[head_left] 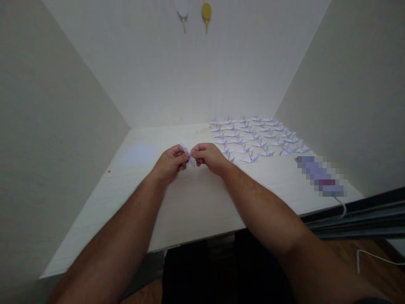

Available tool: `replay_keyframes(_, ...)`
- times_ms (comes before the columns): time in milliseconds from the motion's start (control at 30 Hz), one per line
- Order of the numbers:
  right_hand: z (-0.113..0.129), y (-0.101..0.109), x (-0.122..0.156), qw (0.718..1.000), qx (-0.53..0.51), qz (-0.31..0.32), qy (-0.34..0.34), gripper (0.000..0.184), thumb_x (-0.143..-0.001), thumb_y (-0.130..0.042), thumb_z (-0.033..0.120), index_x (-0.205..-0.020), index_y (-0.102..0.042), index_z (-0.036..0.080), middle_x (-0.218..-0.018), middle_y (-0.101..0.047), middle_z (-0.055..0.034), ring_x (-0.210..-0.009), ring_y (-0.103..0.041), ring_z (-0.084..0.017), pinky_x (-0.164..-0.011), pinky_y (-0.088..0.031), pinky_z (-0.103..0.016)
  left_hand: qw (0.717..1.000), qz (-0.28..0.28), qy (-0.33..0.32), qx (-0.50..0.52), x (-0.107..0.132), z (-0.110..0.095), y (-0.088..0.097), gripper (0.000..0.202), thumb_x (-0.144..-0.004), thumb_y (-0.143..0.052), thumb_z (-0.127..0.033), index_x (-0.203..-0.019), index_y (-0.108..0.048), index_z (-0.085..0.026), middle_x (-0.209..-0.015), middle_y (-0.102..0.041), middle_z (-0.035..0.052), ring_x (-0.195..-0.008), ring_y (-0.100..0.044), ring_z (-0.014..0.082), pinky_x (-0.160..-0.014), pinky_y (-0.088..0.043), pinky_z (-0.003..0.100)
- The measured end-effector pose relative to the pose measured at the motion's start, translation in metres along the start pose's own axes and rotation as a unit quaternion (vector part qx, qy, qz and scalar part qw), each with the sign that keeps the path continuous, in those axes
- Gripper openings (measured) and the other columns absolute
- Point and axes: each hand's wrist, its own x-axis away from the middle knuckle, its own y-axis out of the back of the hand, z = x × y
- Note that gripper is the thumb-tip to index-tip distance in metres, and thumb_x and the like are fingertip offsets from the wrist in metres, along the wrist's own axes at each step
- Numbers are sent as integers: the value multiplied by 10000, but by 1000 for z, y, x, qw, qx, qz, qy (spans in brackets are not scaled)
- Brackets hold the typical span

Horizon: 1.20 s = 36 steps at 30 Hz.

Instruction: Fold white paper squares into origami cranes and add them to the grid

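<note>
A small folded white paper [192,161] is pinched between both hands above the middle of the table. My left hand [173,162] grips it from the left, thumb and fingers pressed together. From the right, the fingertips of my right hand [209,156] close on the same paper. The hands nearly touch, and they cover much of the paper, so its exact folded shape is hard to make out. Rows of white paper cranes [249,158] stand on the table just beyond and to the right of my right hand.
The white table [196,211] is boxed in by walls on three sides. At its right lies a blurred-out object [319,175] with a white cable [343,207] hanging over the front edge. Two hooks, one yellow [206,12], are on the back wall. A red speck [109,171] marks the left side.
</note>
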Motion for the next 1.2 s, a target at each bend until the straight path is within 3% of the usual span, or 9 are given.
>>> replay_keyframes(167, -3, -2, 0, 999, -13, -25, 22, 180, -606, -712, 288, -688, -618, 158, -533, -563, 47, -457, -465, -74, -457, -385, -212, 1000, -11, -7, 18, -2, 4, 1, 274, -603, -806, -277, -718, -586, -161, -563, -566, -23, -479, -473, 76, -452, -346, 197)
replay_keyframes(267, -7, -6, -1, 987, 52, -100, 114, 191, -630, -713, 301, -737, -619, 174, -588, -586, 45, -519, -511, -90, -520, -427, -226, 999, -44, -19, 25, -3, 5, -1, 265, -631, -791, -282, -741, -588, -153, -566, -587, -16, -498, -517, 83, -478, -393, 198)
replay_keyframes(400, -9, -9, 0, 947, 170, -180, 206, 159, -680, -688, 272, -808, -662, 182, -710, -654, 13, -662, -596, -120, -655, -490, -256, 995, -99, -26, 19, -3, 4, -5, 266, -639, -775, -264, -791, -594, -142, -649, -655, 21, -564, -605, 112, -495, -432, 205)
replay_keyframes(767, -13, -8, 1, 933, 233, -183, 206, 123, -755, -676, 276, -822, -740, 195, -765, -733, -13, -704, -659, -147, -692, -521, -279, 990, -118, -60, -41, -1, 6, -9, 246, -661, -756, -255, -834, -624, -141, -720, -686, 46, -658, -683, 170, -543, -514, 250)
replay_keyframes(1033, -12, -9, 2, 929, 245, -182, 207, 112, -763, -677, 285, -788, -734, 192, -733, -727, -12, -669, -651, -140, -679, -515, -267, 977, -120, -111, -134, -2, 7, -4, 173, -712, -724, -272, -809, -648, -151, -614, -641, 8, -480, -540, 102, -436, -427, 220)
replay_keyframes(1200, -12, -10, 2, 928, 258, -182, 195, 119, -774, -660, 289, -776, -726, 190, -711, -721, -6, -647, -641, -134, -660, -502, -259, 977, -130, -118, -124, -2, 7, -5, 160, -707, -724, -253, -800, -643, -151, -634, -660, 22, -551, -597, 127, -484, -474, 233)
